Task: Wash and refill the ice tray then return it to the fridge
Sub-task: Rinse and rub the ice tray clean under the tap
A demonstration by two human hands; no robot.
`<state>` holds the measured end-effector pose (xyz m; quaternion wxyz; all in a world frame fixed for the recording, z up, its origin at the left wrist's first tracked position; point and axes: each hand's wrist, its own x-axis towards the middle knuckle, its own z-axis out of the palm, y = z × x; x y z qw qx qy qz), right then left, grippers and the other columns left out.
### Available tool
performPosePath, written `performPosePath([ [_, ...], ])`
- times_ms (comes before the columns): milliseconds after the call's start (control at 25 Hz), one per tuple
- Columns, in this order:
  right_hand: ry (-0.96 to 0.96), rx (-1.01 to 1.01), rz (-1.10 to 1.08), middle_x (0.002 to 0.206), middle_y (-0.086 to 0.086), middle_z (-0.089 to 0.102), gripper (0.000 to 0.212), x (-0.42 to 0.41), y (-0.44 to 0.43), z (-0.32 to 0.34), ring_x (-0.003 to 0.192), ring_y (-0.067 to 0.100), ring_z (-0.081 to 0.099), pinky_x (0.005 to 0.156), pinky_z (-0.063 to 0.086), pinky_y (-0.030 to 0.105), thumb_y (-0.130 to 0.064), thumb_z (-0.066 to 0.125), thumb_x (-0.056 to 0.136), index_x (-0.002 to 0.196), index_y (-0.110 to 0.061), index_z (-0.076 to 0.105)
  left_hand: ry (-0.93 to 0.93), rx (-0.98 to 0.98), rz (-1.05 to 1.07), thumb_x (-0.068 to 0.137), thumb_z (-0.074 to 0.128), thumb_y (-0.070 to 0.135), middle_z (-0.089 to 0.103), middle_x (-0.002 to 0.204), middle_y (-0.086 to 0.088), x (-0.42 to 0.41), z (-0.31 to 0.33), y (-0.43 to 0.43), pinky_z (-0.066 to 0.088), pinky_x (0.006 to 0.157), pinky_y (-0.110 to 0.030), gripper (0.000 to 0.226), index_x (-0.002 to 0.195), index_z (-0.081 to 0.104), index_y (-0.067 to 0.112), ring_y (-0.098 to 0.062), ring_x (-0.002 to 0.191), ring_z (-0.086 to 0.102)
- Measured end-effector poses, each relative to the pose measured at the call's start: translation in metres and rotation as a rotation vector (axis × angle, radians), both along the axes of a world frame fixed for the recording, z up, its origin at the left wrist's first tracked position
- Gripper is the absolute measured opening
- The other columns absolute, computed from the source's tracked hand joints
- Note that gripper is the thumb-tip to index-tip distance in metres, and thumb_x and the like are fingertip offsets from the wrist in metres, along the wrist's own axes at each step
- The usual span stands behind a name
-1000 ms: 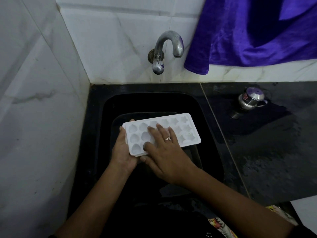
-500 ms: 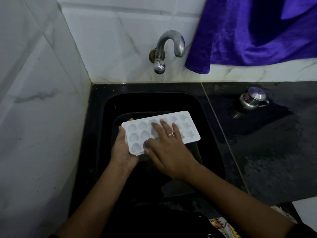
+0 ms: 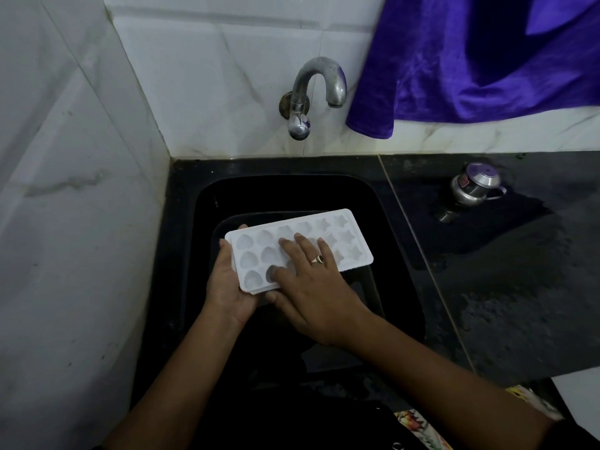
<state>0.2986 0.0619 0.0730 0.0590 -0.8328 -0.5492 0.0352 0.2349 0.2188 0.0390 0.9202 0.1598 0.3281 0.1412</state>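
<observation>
Clearly, the white plastic ice tray (image 3: 349, 238) has rounded and star-shaped hollows.

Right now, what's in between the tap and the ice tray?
Nothing stands there. In the head view, only bare wall tile, the black sink rim and the dark basin lie between the tap and the ice tray; no water is running.

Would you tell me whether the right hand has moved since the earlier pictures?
Yes: judged against the tap, the right hand slid right along the ice tray, then came back left to about where it started.
</observation>
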Motion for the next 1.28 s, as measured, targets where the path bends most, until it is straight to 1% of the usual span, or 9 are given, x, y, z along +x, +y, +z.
performPosePath([
  [80, -0.017, -0.004, 0.018, 0.165, 0.018, 0.027, 0.05, 0.001, -0.005, -0.001, 0.156, 0.041, 0.018, 0.123, 0.012, 0.065, -0.055, 0.028, 0.107, 0.137, -0.024, 0.052, -0.005, 0.014, 0.0, 0.106, 0.032, 0.062, 0.072, 0.132, -0.015, -0.001, 0.001, 0.002, 0.061, 0.083, -0.055, 0.056, 0.143, 0.061, 0.029, -0.037, 0.113, 0.073],
  [240, -0.015, 0.012, -0.014, 0.163, 0.019, 0.031, 0.046, -0.002, 0.001, 0.002, 0.155, 0.041, 0.019, 0.122, 0.015, 0.066, -0.054, 0.031, 0.108, 0.122, -0.02, 0.058, -0.003, 0.031, -0.011, 0.107, 0.034, 0.059, 0.075, 0.124, -0.015, 0.001, 0.005, -0.009, 0.065, 0.078, -0.052, 0.052, 0.136, 0.065, 0.028, -0.033, 0.101, 0.078],
  [400, -0.041, -0.002, 0.054, 0.161, 0.018, 0.032, 0.045, -0.001, -0.005, -0.003, 0.154, 0.04, 0.021, 0.122, 0.015, 0.067, -0.052, 0.033, 0.108, 0.133, -0.021, 0.053, 0.01, 0.038, 0.005, 0.107, 0.034, 0.06, 0.072, 0.131, -0.016, 0.001, 0.004, -0.004, 0.059, 0.087, -0.054, 0.052, 0.132, 0.066, 0.029, -0.035, 0.11, 0.074],
  [560, -0.032, -0.009, 0.02, 0.162, 0.019, 0.032, 0.045, 0.002, -0.001, 0.0, 0.155, 0.041, 0.019, 0.121, 0.016, 0.066, -0.053, 0.03, 0.108, 0.124, -0.021, 0.056, 0.012, 0.034, -0.025, 0.106, 0.034, 0.06, 0.072, 0.131, -0.015, 0.002, 0.002, -0.008, 0.06, 0.088, -0.053, 0.055, 0.138, 0.063, 0.027, -0.036, 0.114, 0.073],
  [720, -0.05, -0.028, 0.034, 0.165, 0.018, 0.027, 0.049, 0.003, -0.012, -0.001, 0.156, 0.042, 0.016, 0.123, 0.012, 0.066, -0.055, 0.027, 0.107, 0.14, -0.026, 0.05, 0.024, 0.039, 0.02, 0.107, 0.035, 0.058, 0.073, 0.129, -0.016, -0.001, 0.005, -0.002, 0.055, 0.091, -0.057, 0.051, 0.13, 0.068, 0.027, -0.035, 0.108, 0.074],
  [840, -0.033, -0.012, -0.006, 0.165, 0.019, 0.027, 0.047, 0.003, -0.007, 0.001, 0.156, 0.041, 0.017, 0.122, 0.014, 0.067, -0.055, 0.029, 0.107, 0.13, -0.024, 0.056, 0.023, 0.015, -0.013, 0.106, 0.033, 0.06, 0.076, 0.122, -0.016, 0.001, 0.007, -0.009, 0.058, 0.086, -0.054, 0.057, 0.117, 0.078, 0.027, -0.034, 0.1, 0.078],
  [920, -0.011, 0.0, -0.025, 0.164, 0.02, 0.028, 0.047, -0.002, -0.004, 0.0, 0.156, 0.041, 0.017, 0.122, 0.014, 0.066, -0.055, 0.029, 0.107, 0.121, -0.02, 0.058, 0.019, 0.002, -0.024, 0.106, 0.034, 0.062, 0.074, 0.126, -0.016, 0.004, 0.007, -0.014, 0.061, 0.084, -0.052, 0.055, 0.127, 0.072, 0.028, -0.033, 0.104, 0.077],
  [1120, -0.015, 0.005, 0.003, 0.164, 0.018, 0.028, 0.043, 0.005, -0.011, 0.002, 0.156, 0.041, 0.018, 0.123, 0.014, 0.066, -0.053, 0.031, 0.108, 0.134, -0.027, 0.053, -0.009, 0.025, -0.058, 0.105, 0.036, 0.06, 0.073, 0.126, -0.02, 0.004, 0.013, -0.01, 0.06, 0.092, -0.057, 0.059, 0.128, 0.069, 0.016, -0.035, 0.099, 0.078],
  [1280, 0.001, -0.001, -0.016, 0.165, 0.018, 0.027, 0.05, 0.002, -0.014, 0.003, 0.155, 0.041, 0.018, 0.123, 0.016, 0.065, -0.054, 0.029, 0.107, 0.142, -0.025, 0.049, 0.014, 0.065, -0.029, 0.107, 0.032, 0.06, 0.076, 0.119, -0.018, 0.004, 0.013, -0.006, 0.054, 0.091, -0.056, 0.061, 0.124, 0.074, 0.02, -0.034, 0.097, 0.078],
])
